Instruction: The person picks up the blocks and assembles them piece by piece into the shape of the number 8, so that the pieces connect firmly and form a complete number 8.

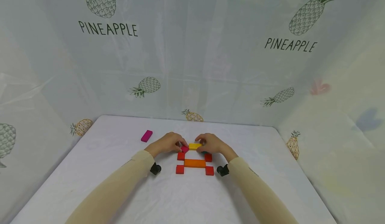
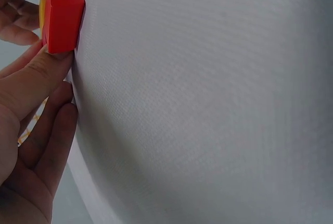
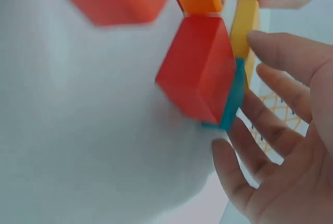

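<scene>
On the table (image 1: pixel 75 190), in the frame's lower middle, lies a bar (image 1: pixel 195 163) with a corner block (image 1: pixel 179 169) at each corner. Above it, a top block (image 1: pixel 194 146) lies between two side blocks (image 1: pixel 184 149), left hand (image 1: pixel 169 142) at the left one, right hand (image 1: pixel 212 143) over the right. A lone block (image 1: pixel 146 136) lies farther left.

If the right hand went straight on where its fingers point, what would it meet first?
Most likely the yellow block, just ahead of the right hand in the head view; whether they touch is hard to tell.
</scene>
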The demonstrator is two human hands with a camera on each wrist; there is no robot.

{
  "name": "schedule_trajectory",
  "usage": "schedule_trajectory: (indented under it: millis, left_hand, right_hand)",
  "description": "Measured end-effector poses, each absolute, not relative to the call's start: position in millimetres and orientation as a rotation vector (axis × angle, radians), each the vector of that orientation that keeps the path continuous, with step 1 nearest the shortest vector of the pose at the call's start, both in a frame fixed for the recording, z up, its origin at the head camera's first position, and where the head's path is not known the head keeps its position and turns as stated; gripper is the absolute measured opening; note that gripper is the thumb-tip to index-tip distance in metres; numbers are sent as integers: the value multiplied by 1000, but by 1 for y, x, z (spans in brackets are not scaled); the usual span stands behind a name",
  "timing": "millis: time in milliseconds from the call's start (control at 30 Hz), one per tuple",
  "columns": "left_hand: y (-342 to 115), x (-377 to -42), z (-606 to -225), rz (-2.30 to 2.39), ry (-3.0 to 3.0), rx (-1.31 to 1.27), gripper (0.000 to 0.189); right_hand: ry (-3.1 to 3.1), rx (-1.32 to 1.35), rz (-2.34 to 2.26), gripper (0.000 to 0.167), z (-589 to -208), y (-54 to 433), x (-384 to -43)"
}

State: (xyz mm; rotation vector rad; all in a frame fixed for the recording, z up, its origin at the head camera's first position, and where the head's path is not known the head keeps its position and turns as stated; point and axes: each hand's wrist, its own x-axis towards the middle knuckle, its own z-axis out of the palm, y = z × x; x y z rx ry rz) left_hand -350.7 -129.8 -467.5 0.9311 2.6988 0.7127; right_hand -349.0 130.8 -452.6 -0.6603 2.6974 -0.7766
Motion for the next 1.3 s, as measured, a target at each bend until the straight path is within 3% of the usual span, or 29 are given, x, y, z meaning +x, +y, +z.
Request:
schedule_trajectory:
  millis: [533, 1300]
  left_hand:
    - [-132, -353, -472, 711, 2711, 931, 30]
    - [-131, -352, -472, 709, 2715, 908, 31]
  right_hand:
    - [2576, -889, -849, 36, -455, 187, -346]
    - [2626, -907, -826, 29, -463, 185, -344]
